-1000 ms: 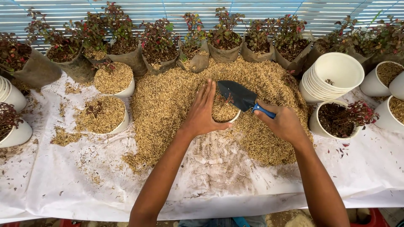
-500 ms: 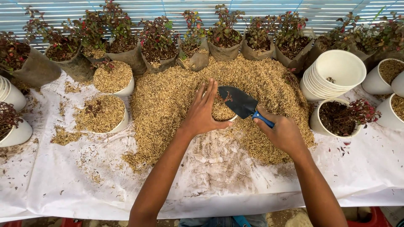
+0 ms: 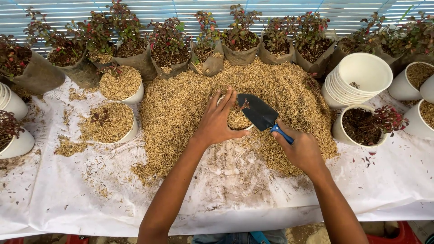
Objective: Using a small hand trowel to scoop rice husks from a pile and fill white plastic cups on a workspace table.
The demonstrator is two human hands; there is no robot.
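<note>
Trowel (image 3: 257, 111), gripped in the closed right hand (image 3: 300, 150), hangs over the white pot (image 3: 238, 122); left hand (image 3: 220, 122), fingers spread, steadies its rim amid husks (image 3: 181, 104).

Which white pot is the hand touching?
The half-buried white pot in the middle of the husk pile. The left hand rests on its rim, with the trowel over it. The other white pots stand apart at the sides.

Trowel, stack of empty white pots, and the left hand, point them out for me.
trowel (image 3: 257, 110), head view, middle of its dark blade
stack of empty white pots (image 3: 364, 72), head view, inside of the top pot
left hand (image 3: 218, 124), head view, back of the hand
</note>
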